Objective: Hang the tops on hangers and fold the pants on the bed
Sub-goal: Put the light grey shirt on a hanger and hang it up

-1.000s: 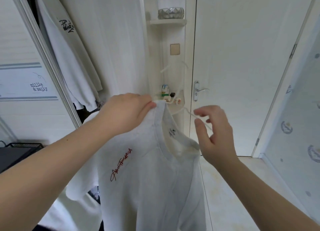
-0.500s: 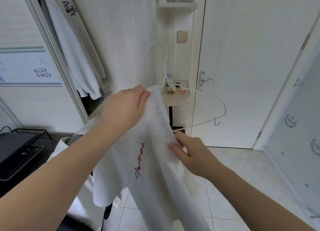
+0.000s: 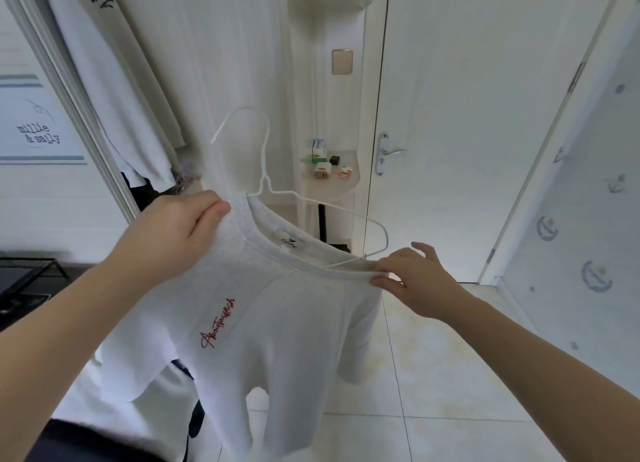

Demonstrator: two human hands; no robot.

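My left hand (image 3: 180,233) grips tee (image 3: 277,323) at hanger (image 3: 264,160) neck; right hand (image 3: 419,278) pinches collar (image 3: 244,222) wide to clear hanger's free end.

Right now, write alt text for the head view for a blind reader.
Two hands hold a white T-shirt by its neckline, a white wire hanger partly inside: the left hand grips one side, the right hand pinches the other, where its arm sticks out. A door stands behind.
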